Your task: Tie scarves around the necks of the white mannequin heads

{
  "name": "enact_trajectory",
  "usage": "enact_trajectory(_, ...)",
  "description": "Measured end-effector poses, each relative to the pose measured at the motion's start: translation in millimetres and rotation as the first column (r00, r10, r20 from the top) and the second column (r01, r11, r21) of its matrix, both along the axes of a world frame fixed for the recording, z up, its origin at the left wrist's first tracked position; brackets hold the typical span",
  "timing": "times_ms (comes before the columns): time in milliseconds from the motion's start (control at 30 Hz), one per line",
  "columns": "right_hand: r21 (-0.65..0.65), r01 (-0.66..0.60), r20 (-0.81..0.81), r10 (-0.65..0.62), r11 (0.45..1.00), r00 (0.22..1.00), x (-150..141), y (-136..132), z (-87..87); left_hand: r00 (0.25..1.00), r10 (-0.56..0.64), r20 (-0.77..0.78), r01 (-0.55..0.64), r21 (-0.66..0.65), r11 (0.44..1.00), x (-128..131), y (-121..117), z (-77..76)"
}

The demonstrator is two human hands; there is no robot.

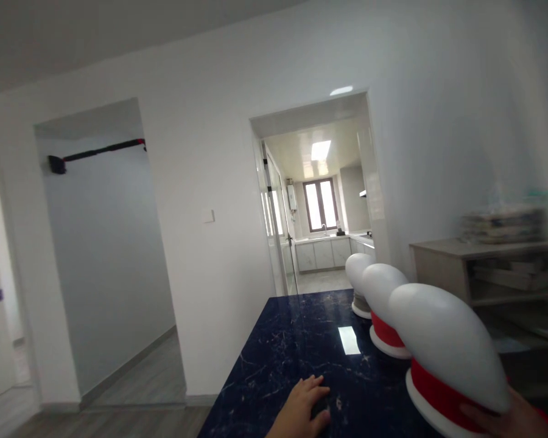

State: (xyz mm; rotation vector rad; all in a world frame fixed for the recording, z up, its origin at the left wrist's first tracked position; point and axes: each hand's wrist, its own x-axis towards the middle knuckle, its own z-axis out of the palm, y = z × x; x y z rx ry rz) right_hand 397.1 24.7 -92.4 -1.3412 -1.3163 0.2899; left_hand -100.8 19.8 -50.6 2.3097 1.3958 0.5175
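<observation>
Three smooth white egg-shaped forms, which look like display head forms, stand in a row on the right side of a dark blue marbled tabletop [296,334]. The nearest head form [442,328] has a red band [438,386] round its lower part and a white round base. Behind it, the middle head form [386,286] also wears red, while the farthest head form [360,267] has a grey band. My right hand [511,417], blurred and partly cut off, has its fingers against the nearest red band. Fingers stretched, my left hand [304,404] lies over the tabletop, holding nothing.
A wooden shelf unit [442,261] stands at the right, with a blurred pack [505,224] on top. Beyond the table a doorway opens to a kitchen with white cabinets [322,254]. On the left, a dark bar [105,149] spans an alcove.
</observation>
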Motion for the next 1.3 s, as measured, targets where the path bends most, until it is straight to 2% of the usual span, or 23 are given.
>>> enact_trajectory(133,-0.091,-0.121,-0.027,0.119,0.988,0.993,-6.4,-1.9,4.7,0.999,-0.022,-0.045,0.022,0.008,1.000,-3.3,10.3,-4.4)
enact_trajectory(333,-0.079,-0.066,0.076,0.072,0.995,0.995,-4.8,1.4,-0.5,0.996,-0.032,-0.087,0.036,0.038,0.999,-9.1,22.4,-14.0)
enact_trajectory(500,-0.056,-0.090,0.124,0.097,0.994,0.988,-1.5,5.1,-1.4,0.996,-0.039,-0.083,0.046,0.080,0.996,-14.1,31.1,-22.1)
enact_trajectory(600,-0.015,-0.066,0.124,0.068,0.998,0.990,-8.1,0.6,7.7,0.997,-0.037,-0.065,0.044,0.101,0.994,-16.8,36.2,-25.6)
enact_trajectory(767,0.061,-0.117,0.063,0.114,0.991,0.992,-28.6,-21.2,36.8,0.999,-0.038,0.019,0.035,0.125,0.991,-20.3,40.0,-23.8)
enact_trajectory(867,0.010,-0.120,0.083,0.118,0.993,0.989,-31.8,-33.2,45.9,0.992,-0.043,0.119,0.026,0.148,0.989,-14.2,32.4,-15.1)
enact_trajectory(967,-0.067,-0.115,0.143,0.124,0.991,0.982,-26.5,-42.2,45.7,0.977,-0.095,0.189,0.074,0.117,0.990,10.7,14.3,-1.2)
enact_trajectory(1100,-0.026,-0.125,0.139,0.128,0.992,0.982,-22.9,-49.6,43.3,0.930,-0.186,0.316,0.192,0.011,0.981,79.2,-8.4,12.6)
enact_trajectory(1167,0.018,-0.097,0.111,0.094,0.995,0.989,-27.3,-52.8,45.3,0.885,-0.200,0.420,0.237,-0.038,0.971,120.2,-8.9,12.5)
enact_trajectory(1233,0.042,-0.046,0.080,0.043,0.998,0.996,-36.4,-57.5,49.7,0.830,-0.160,0.534,0.256,-0.110,0.960,158.0,-2.1,8.3)
enact_trajectory(1300,0.048,-0.010,0.042,0.008,0.999,0.999,-49.8,-64.5,55.2,0.736,-0.119,0.667,0.289,-0.150,0.945,187.5,6.8,3.3)
